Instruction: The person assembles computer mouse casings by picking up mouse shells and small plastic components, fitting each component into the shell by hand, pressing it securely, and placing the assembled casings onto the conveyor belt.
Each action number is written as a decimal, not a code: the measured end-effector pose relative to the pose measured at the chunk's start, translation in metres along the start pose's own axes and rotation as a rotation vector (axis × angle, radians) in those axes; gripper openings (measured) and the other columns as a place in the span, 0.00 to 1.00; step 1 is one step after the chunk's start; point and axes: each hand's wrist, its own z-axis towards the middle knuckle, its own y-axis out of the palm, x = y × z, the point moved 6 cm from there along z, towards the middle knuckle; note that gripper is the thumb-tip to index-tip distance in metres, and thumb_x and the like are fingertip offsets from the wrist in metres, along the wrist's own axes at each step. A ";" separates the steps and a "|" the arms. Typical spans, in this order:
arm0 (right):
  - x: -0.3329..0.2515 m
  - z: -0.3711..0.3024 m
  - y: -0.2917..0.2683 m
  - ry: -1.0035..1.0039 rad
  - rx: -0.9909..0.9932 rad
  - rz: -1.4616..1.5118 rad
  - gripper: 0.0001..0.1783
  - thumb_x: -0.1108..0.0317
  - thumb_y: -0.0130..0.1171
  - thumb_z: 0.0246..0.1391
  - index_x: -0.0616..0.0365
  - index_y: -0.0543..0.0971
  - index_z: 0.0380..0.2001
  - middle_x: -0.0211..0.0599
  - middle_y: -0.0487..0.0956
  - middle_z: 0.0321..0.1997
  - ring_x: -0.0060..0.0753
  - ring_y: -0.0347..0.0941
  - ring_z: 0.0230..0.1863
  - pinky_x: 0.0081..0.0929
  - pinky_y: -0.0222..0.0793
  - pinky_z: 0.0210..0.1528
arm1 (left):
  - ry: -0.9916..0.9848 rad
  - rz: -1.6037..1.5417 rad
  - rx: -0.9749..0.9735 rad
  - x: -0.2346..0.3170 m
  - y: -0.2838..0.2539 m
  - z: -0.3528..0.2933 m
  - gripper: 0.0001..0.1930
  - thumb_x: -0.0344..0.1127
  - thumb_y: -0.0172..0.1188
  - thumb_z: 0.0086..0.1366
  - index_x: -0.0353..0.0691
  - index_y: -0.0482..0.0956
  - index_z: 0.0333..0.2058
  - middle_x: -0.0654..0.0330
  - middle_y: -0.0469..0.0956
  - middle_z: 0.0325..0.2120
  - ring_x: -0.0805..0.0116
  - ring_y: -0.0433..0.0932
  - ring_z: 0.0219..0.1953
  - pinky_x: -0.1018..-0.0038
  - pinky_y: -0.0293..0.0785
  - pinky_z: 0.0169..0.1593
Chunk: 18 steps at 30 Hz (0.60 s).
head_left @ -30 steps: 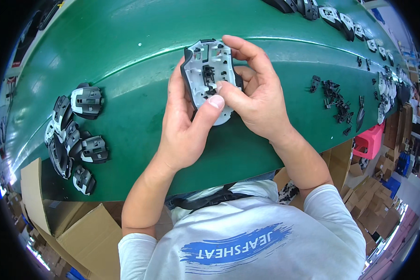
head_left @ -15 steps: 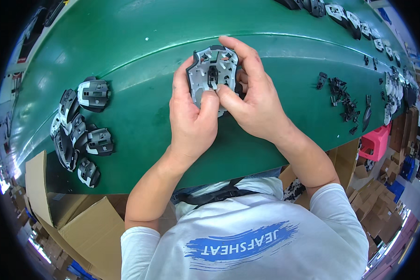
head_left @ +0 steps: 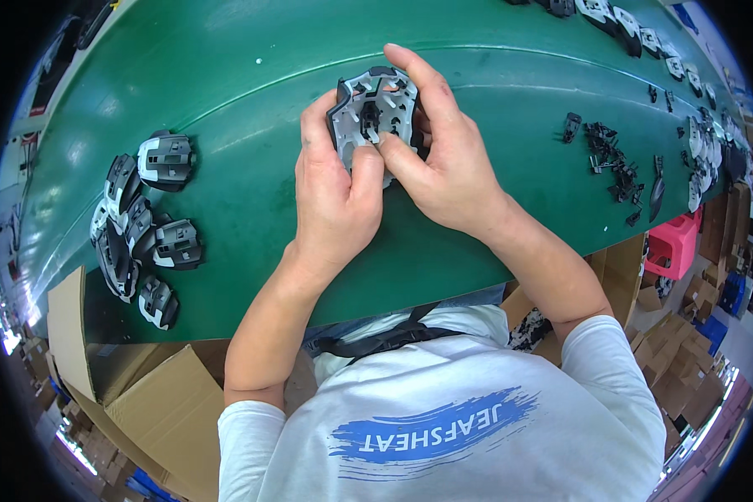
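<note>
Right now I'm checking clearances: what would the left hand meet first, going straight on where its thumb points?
The left hand would first meet the grey shell it holds, likely near the black part inside; how close that part lies is unclear.

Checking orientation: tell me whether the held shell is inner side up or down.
Inner side up: the shell shows its pale hollow, with a black part inside.

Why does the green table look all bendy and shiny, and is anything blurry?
Head view: the fisheye lens bows the green table and leaves the corners black; head view: pale streaks of glare run along the table's curved line; head view: the left hand, right hand and plastic shell look fairly clear, while clutter along the left rim looks fuzzy.
</note>
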 end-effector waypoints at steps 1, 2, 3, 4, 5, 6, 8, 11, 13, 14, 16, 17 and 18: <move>0.008 -0.002 0.000 0.027 0.010 0.016 0.43 0.77 0.59 0.60 0.61 0.61 0.79 0.57 0.78 0.67 0.48 0.85 0.53 0.39 0.80 0.57 | 0.014 -0.002 -0.001 0.004 -0.001 0.000 0.26 0.21 0.51 0.74 0.30 0.62 0.70 0.54 0.79 0.55 0.68 0.79 0.55 0.70 0.76 0.61; 0.013 0.001 0.001 0.052 0.019 0.027 0.43 0.76 0.59 0.60 0.61 0.61 0.79 0.59 0.77 0.69 0.52 0.84 0.58 0.40 0.79 0.61 | 0.002 -0.032 -0.007 0.004 -0.003 0.001 0.28 0.23 0.52 0.75 0.30 0.60 0.71 0.51 0.79 0.56 0.64 0.80 0.57 0.67 0.76 0.63; 0.007 0.001 -0.002 0.130 -0.002 0.103 0.45 0.75 0.61 0.60 0.65 0.59 0.79 0.65 0.73 0.73 0.58 0.77 0.70 0.43 0.73 0.71 | -0.007 -0.074 -0.019 0.005 0.001 0.002 0.30 0.25 0.54 0.75 0.30 0.59 0.72 0.48 0.80 0.57 0.59 0.81 0.58 0.65 0.75 0.65; 0.007 0.001 0.005 -0.013 0.001 0.051 0.46 0.74 0.61 0.60 0.67 0.57 0.79 0.66 0.70 0.75 0.59 0.72 0.74 0.44 0.67 0.75 | -0.075 -0.180 -0.038 0.001 -0.007 -0.003 0.33 0.28 0.56 0.78 0.33 0.55 0.76 0.49 0.74 0.65 0.60 0.75 0.66 0.66 0.69 0.71; 0.009 0.000 0.008 -0.152 0.004 -0.011 0.47 0.73 0.62 0.60 0.70 0.56 0.80 0.67 0.67 0.77 0.59 0.66 0.79 0.45 0.61 0.80 | -0.167 -0.282 -0.056 0.010 -0.011 -0.007 0.32 0.31 0.56 0.80 0.35 0.55 0.77 0.51 0.71 0.68 0.61 0.73 0.68 0.66 0.68 0.72; 0.004 -0.004 0.018 -0.083 -0.107 0.162 0.49 0.71 0.64 0.60 0.71 0.54 0.80 0.66 0.63 0.80 0.60 0.61 0.81 0.45 0.56 0.82 | -0.240 -0.385 -0.006 0.011 -0.019 -0.013 0.31 0.34 0.54 0.82 0.36 0.57 0.77 0.52 0.72 0.68 0.62 0.73 0.68 0.66 0.68 0.72; -0.010 -0.012 0.016 -0.069 -0.370 0.245 0.53 0.66 0.67 0.62 0.68 0.50 0.82 0.60 0.58 0.84 0.55 0.56 0.84 0.44 0.51 0.84 | -0.303 -0.401 0.111 0.017 -0.036 -0.033 0.27 0.34 0.52 0.83 0.35 0.61 0.75 0.51 0.74 0.66 0.62 0.78 0.64 0.64 0.74 0.69; -0.037 -0.016 -0.011 -0.097 -0.662 0.081 0.53 0.56 0.69 0.66 0.61 0.51 0.84 0.55 0.60 0.84 0.52 0.69 0.77 0.44 0.62 0.79 | -0.336 -0.437 0.215 0.045 -0.112 -0.096 0.32 0.46 0.53 0.82 0.34 0.61 0.75 0.43 0.74 0.66 0.49 0.81 0.62 0.51 0.84 0.62; -0.053 -0.015 -0.047 -0.246 -0.495 -0.408 0.41 0.58 0.68 0.66 0.58 0.68 0.78 0.47 0.78 0.73 0.49 0.79 0.67 0.43 0.70 0.73 | -0.196 -0.575 0.258 0.099 -0.175 -0.155 0.36 0.52 0.48 0.84 0.35 0.53 0.78 0.41 0.71 0.70 0.46 0.79 0.64 0.55 0.85 0.60; -0.059 -0.013 -0.071 -0.298 -0.350 -0.572 0.34 0.56 0.67 0.67 0.60 0.76 0.71 0.49 0.84 0.63 0.52 0.81 0.63 0.46 0.74 0.66 | -0.143 -0.464 0.472 0.125 -0.222 -0.194 0.35 0.53 0.47 0.84 0.35 0.56 0.78 0.42 0.70 0.70 0.48 0.77 0.66 0.57 0.83 0.62; -0.045 -0.023 -0.124 -0.032 -0.007 -0.743 0.29 0.54 0.70 0.64 0.56 0.82 0.64 0.48 0.87 0.52 0.50 0.85 0.50 0.43 0.80 0.54 | -0.147 0.411 0.772 0.181 -0.320 -0.272 0.35 0.54 0.47 0.84 0.34 0.60 0.77 0.45 0.68 0.74 0.50 0.74 0.70 0.59 0.75 0.69; -0.040 -0.030 -0.143 0.133 0.133 -0.829 0.29 0.54 0.71 0.63 0.55 0.83 0.63 0.46 0.87 0.48 0.48 0.85 0.45 0.41 0.80 0.49 | -0.214 1.170 0.807 0.212 -0.343 -0.300 0.36 0.55 0.49 0.84 0.31 0.63 0.76 0.47 0.66 0.76 0.50 0.73 0.71 0.60 0.70 0.74; -0.031 -0.038 -0.153 0.223 0.111 -0.954 0.27 0.54 0.72 0.63 0.54 0.83 0.61 0.43 0.86 0.43 0.45 0.83 0.40 0.39 0.79 0.45 | -0.244 0.778 1.129 0.227 -0.359 -0.321 0.35 0.55 0.47 0.85 0.34 0.63 0.76 0.47 0.67 0.75 0.52 0.71 0.72 0.60 0.69 0.74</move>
